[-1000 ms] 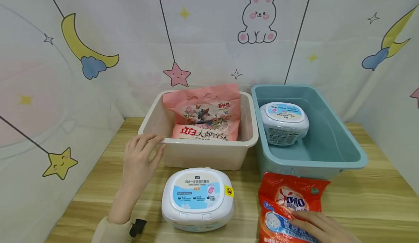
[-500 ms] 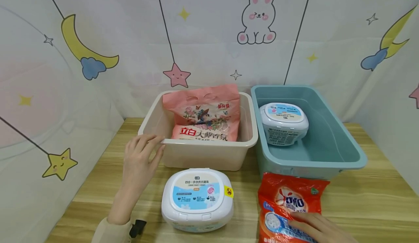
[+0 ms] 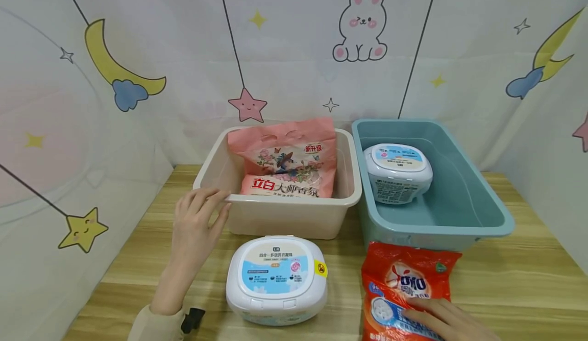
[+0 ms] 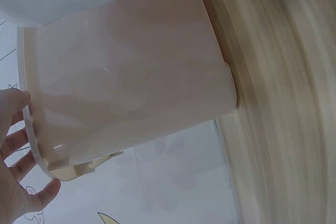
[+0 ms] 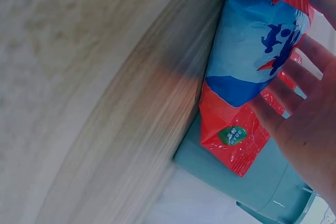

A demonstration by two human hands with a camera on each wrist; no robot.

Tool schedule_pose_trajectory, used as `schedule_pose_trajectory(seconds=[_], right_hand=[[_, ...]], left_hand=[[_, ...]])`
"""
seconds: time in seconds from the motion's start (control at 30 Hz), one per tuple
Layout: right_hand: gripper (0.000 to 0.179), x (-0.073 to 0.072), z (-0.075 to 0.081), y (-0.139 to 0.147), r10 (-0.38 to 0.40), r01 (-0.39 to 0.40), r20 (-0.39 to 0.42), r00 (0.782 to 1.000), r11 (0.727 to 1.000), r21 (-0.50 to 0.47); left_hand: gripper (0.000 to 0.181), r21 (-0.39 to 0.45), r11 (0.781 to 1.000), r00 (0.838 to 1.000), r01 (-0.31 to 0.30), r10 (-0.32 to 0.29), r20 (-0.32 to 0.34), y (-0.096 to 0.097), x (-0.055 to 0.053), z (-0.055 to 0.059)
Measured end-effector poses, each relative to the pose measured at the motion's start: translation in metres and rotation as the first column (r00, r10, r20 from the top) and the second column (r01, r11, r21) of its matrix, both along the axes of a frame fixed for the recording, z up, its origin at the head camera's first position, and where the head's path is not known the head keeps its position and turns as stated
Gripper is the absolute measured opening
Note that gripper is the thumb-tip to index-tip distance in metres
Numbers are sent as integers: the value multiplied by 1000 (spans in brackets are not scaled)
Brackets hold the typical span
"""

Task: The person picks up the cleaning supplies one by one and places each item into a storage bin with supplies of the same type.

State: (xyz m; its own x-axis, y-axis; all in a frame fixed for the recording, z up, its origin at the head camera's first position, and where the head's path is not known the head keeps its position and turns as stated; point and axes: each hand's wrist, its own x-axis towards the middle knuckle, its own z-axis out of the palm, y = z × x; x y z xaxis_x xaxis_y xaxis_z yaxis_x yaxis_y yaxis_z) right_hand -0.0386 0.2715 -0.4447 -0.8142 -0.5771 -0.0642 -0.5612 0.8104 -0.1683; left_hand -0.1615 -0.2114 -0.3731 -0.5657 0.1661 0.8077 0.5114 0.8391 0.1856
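At the near left corner of a beige plastic bin (image 3: 289, 218), my left hand (image 3: 195, 228) grips the rim, the fingers over the edge and the thumb on the outside. The left wrist view shows this hand (image 4: 16, 156) around the rim as well. Inside the bin a pink laundry powder bag (image 3: 294, 162) leans upright. My right hand (image 3: 447, 318) rests on a red OMO detergent bag (image 3: 395, 274) on the table, its fingers (image 5: 299, 77) nearly straight across the bag. Between the hands sits a white lidded tub (image 3: 277, 279) with a blue label.
A teal bin (image 3: 459, 188) stands right of the beige one and holds another white tub (image 3: 399, 172). The red bag's top edge lies close to the teal bin's front. A patterned curtain (image 3: 294, 50) hangs behind the wooden table (image 3: 519, 285).
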Motion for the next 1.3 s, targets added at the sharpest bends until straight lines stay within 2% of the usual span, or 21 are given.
schedule_pose_trajectory(seconds=[0.13, 0.5, 0.67, 0.9, 1.13, 1.3], right_hand=[[72, -2, 1, 0, -4, 4, 25, 1000, 1000, -8], [70, -8, 6, -2, -46, 54, 195, 980, 998, -37], [69, -9, 7, -3, -41, 51, 201, 979, 998, -45], [66, -8, 7, -2, 13, -3, 142, 990, 998, -66], [66, -8, 9, -3, -16, 29, 207, 978, 998, -62], [65, -6, 8, -4, -12, 27, 199, 980, 997, -73]], left_hand=[[24, 0, 1000, 1000, 0, 0, -4, 0, 0, 1], [22, -1, 1000, 1000, -1, 1, 4, -1, -1, 1], [23, 0, 1000, 1000, 0, 0, 5, 0, -2, 2], [22, 3, 1000, 1000, -1, 1, -2, 0, -2, 1], [22, -6, 1000, 1000, -4, 4, 10, -1, 0, 1], [22, -9, 1000, 1000, 1, -1, 10, -1, 0, 1]])
